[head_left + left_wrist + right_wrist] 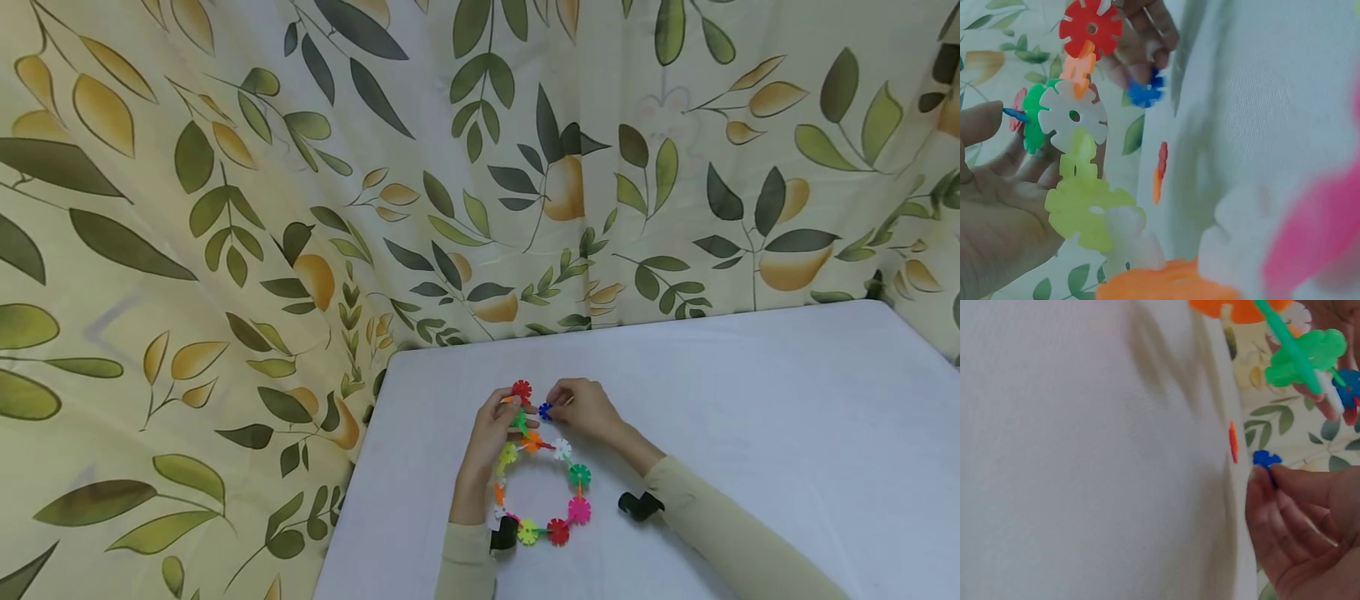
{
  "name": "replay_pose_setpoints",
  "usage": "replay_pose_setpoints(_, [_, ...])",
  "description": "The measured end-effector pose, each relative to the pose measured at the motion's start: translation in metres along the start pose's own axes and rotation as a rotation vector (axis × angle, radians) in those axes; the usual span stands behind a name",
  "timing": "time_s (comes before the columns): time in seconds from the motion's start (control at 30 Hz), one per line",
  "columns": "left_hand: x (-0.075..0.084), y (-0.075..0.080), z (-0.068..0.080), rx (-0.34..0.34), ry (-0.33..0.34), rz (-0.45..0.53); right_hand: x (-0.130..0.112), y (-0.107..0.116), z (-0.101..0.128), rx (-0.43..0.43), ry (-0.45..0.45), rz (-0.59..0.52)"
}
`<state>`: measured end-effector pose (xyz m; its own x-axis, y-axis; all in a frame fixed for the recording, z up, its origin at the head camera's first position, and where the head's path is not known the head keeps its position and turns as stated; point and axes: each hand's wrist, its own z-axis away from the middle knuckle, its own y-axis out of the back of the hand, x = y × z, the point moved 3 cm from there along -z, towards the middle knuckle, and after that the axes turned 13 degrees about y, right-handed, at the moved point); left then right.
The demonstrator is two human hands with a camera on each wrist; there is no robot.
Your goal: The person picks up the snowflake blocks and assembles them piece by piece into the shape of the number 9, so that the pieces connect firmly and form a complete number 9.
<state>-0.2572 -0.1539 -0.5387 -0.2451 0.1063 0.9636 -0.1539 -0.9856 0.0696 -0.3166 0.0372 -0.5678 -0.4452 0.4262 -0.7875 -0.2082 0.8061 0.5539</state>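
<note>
My left hand (489, 429) holds a chain of coloured plastic snowflake discs, its thumb against a blue disc (1016, 115) seen edge-on. Beside that are a green disc (1034, 119) and a white disc (1075, 117), with a red disc (1091, 28) farther up. Between thumb and fingertips, my right hand (591, 408) pinches a separate dark blue snowflake disc (1266, 458), a short gap from the chain. Below the left hand the chain forms a ring, including a pink disc (579, 510) and a lower red disc (558, 532). Left fingers are partly hidden behind discs.
The ring lies over a white-covered table (750, 433). A leaf-patterned curtain (480, 167) hangs behind and to the left. Black wrist devices (640, 505) sit by both sleeves. In the right wrist view, a small red-and-orange piece (1233, 442) shows edge-on.
</note>
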Motion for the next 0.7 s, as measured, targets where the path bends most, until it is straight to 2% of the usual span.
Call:
replay_pose_setpoints(0.2, [0.003, -0.01, 0.001, 0.006, -0.005, 0.005, -0.006, 0.016, 0.01, 0.119, 0.018, -0.336])
replay_pose_setpoints(0.33, [0.004, -0.016, 0.0, 0.022, 0.011, 0.017, -0.012, 0.029, 0.016, 0.176, 0.079, -0.51])
replay_pose_setpoints(0.53, [0.004, -0.023, -0.004, 0.026, 0.035, 0.02, -0.021, 0.043, 0.022, 0.191, 0.172, -0.512])
replay_pose_setpoints(0.7, [0.005, -0.028, -0.006, 0.04, 0.036, 0.046, -0.021, 0.047, 0.026, 0.199, 0.152, -0.475])
